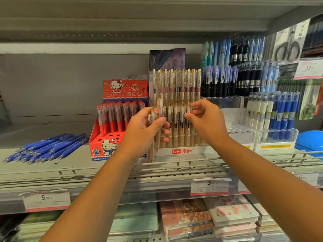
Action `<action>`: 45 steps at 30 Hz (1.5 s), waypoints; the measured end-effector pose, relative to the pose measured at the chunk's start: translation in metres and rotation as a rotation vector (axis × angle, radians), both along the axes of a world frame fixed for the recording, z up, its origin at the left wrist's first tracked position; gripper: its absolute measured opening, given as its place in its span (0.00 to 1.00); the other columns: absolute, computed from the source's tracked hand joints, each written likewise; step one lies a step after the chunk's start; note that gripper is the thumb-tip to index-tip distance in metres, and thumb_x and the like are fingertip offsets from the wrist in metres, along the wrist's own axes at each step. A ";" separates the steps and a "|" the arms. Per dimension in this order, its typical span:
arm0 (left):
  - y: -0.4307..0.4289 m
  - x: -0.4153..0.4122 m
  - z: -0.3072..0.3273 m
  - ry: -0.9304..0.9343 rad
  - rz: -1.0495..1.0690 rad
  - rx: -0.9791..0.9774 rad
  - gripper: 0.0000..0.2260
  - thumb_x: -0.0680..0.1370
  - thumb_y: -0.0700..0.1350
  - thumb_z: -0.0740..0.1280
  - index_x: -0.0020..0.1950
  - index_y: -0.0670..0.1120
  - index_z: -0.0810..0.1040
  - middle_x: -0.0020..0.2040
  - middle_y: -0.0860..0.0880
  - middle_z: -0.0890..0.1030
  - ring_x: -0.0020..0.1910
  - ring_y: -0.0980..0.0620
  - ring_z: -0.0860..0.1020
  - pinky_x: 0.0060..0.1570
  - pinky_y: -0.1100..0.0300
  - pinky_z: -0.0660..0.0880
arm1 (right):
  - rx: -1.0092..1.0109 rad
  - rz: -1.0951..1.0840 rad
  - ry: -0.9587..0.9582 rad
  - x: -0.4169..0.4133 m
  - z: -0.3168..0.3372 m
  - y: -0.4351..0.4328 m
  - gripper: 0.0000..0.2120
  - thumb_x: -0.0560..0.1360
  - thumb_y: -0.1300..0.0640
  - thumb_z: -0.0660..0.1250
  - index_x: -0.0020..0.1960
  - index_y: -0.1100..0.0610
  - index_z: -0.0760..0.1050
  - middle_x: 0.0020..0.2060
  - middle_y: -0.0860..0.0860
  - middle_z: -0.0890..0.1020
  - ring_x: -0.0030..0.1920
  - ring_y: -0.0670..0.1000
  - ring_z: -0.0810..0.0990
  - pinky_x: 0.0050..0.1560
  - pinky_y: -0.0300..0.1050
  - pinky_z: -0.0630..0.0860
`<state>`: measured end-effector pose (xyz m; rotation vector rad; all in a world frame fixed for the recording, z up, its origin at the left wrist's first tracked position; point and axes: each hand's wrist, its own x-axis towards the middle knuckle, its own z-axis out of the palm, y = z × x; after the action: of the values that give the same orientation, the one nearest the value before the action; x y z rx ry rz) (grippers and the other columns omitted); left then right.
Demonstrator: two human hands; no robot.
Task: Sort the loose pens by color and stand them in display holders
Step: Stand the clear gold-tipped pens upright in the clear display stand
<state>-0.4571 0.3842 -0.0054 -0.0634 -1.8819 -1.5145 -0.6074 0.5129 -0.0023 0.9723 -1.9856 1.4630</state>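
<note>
My left hand (146, 126) grips a small bunch of beige pens with gold clips (153, 137), held upright in front of the clear tiered display holder (183, 151) marked in red. That holder is packed with matching beige pens (176, 84) in rows. My right hand (205, 119) reaches to the holder's lower row, its thumb and fingertips closing on the clear top of one standing pen (188, 110). A pile of loose blue pens (47, 148) lies flat on the shelf at the left.
A red cartoon-cat display box (108, 145) with red pens stands left of the clear holder. Holders of blue, black and white pens (272, 116) fill the right. A wire rail (174, 170) fronts the shelf, with price tags below and notebooks on the lower shelf.
</note>
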 end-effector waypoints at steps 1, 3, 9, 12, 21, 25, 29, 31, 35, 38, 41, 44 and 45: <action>0.000 0.000 0.000 0.002 -0.002 -0.005 0.06 0.81 0.38 0.64 0.57 0.44 0.77 0.43 0.41 0.84 0.38 0.47 0.84 0.37 0.55 0.82 | 0.013 -0.015 0.010 0.000 0.000 0.000 0.12 0.73 0.54 0.74 0.56 0.51 0.78 0.40 0.43 0.78 0.38 0.39 0.76 0.37 0.26 0.69; -0.001 0.000 -0.001 0.007 -0.006 -0.015 0.06 0.81 0.38 0.65 0.56 0.44 0.77 0.43 0.41 0.83 0.38 0.47 0.84 0.37 0.55 0.83 | 0.027 -0.057 0.051 0.002 0.000 0.001 0.14 0.73 0.53 0.74 0.57 0.52 0.78 0.45 0.46 0.78 0.38 0.41 0.75 0.40 0.28 0.69; -0.003 -0.002 -0.002 0.011 -0.025 -0.033 0.07 0.80 0.38 0.66 0.57 0.45 0.78 0.43 0.40 0.84 0.39 0.46 0.84 0.37 0.55 0.82 | -0.176 0.052 0.179 0.024 0.011 0.003 0.09 0.74 0.58 0.72 0.53 0.53 0.75 0.47 0.49 0.78 0.39 0.45 0.74 0.42 0.32 0.72; -0.003 -0.003 -0.002 0.010 -0.028 -0.066 0.08 0.80 0.39 0.67 0.58 0.47 0.79 0.45 0.43 0.85 0.42 0.45 0.85 0.39 0.56 0.82 | -0.067 0.257 0.125 0.040 0.012 -0.004 0.10 0.75 0.59 0.72 0.55 0.56 0.78 0.46 0.49 0.81 0.42 0.45 0.78 0.43 0.34 0.77; -0.006 -0.005 -0.004 0.021 -0.027 -0.112 0.09 0.80 0.40 0.66 0.59 0.48 0.79 0.47 0.44 0.85 0.45 0.43 0.85 0.42 0.52 0.83 | -0.094 0.471 -0.099 0.054 0.010 -0.014 0.06 0.75 0.59 0.71 0.52 0.59 0.80 0.44 0.51 0.84 0.44 0.45 0.82 0.46 0.35 0.78; -0.006 -0.006 -0.003 0.040 -0.001 -0.077 0.06 0.82 0.41 0.64 0.55 0.47 0.79 0.43 0.50 0.85 0.43 0.53 0.84 0.39 0.60 0.81 | -0.193 0.476 -0.246 0.047 0.016 -0.012 0.04 0.75 0.60 0.71 0.50 0.58 0.79 0.44 0.53 0.84 0.46 0.48 0.83 0.49 0.44 0.82; -0.008 -0.007 -0.003 0.077 0.017 -0.002 0.05 0.83 0.43 0.62 0.54 0.48 0.77 0.44 0.49 0.85 0.46 0.50 0.84 0.40 0.57 0.81 | -0.359 0.503 -0.349 0.034 0.023 -0.003 0.07 0.75 0.64 0.71 0.51 0.62 0.76 0.43 0.55 0.86 0.44 0.53 0.86 0.45 0.48 0.84; -0.009 -0.007 -0.003 0.088 0.027 0.021 0.05 0.83 0.44 0.62 0.54 0.48 0.77 0.44 0.48 0.84 0.49 0.47 0.83 0.42 0.52 0.83 | -0.419 0.501 -0.357 0.028 0.026 0.003 0.06 0.75 0.65 0.70 0.51 0.62 0.76 0.42 0.56 0.86 0.43 0.54 0.86 0.44 0.47 0.83; -0.014 -0.009 -0.005 0.102 0.088 -0.049 0.05 0.83 0.45 0.62 0.51 0.52 0.78 0.36 0.52 0.80 0.36 0.52 0.80 0.38 0.57 0.80 | -0.464 0.337 -0.272 0.012 0.028 0.014 0.08 0.77 0.63 0.69 0.55 0.57 0.74 0.36 0.50 0.85 0.38 0.48 0.85 0.37 0.42 0.82; -0.018 -0.010 -0.006 0.072 0.121 -0.098 0.06 0.80 0.53 0.64 0.50 0.53 0.78 0.36 0.52 0.77 0.32 0.54 0.75 0.36 0.58 0.75 | -0.437 0.205 -0.192 0.002 0.025 0.020 0.13 0.78 0.60 0.69 0.60 0.53 0.72 0.35 0.48 0.82 0.35 0.46 0.83 0.35 0.43 0.82; -0.019 -0.013 -0.005 0.079 0.006 0.042 0.08 0.75 0.50 0.63 0.47 0.50 0.79 0.38 0.46 0.75 0.33 0.52 0.72 0.33 0.54 0.70 | -0.388 0.101 -0.112 -0.004 0.020 0.023 0.13 0.78 0.57 0.68 0.61 0.49 0.71 0.38 0.49 0.81 0.38 0.51 0.83 0.40 0.50 0.83; -0.020 -0.014 -0.004 0.080 -0.046 0.134 0.12 0.71 0.42 0.58 0.47 0.48 0.80 0.34 0.48 0.74 0.32 0.52 0.71 0.31 0.56 0.69 | -0.355 0.070 -0.059 -0.007 0.016 0.023 0.13 0.78 0.57 0.69 0.60 0.48 0.71 0.39 0.50 0.81 0.39 0.52 0.83 0.43 0.57 0.82; -0.020 -0.014 -0.003 0.072 -0.037 0.138 0.12 0.71 0.41 0.57 0.47 0.48 0.79 0.34 0.48 0.75 0.32 0.52 0.71 0.31 0.56 0.69 | -0.342 0.066 -0.047 -0.007 0.015 0.022 0.13 0.77 0.57 0.69 0.60 0.49 0.72 0.38 0.50 0.80 0.39 0.52 0.83 0.42 0.57 0.82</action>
<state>-0.4710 0.3639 -0.0085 -0.0892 -1.7244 -1.6415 -0.6148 0.5349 0.0127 0.8648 -1.6704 1.8024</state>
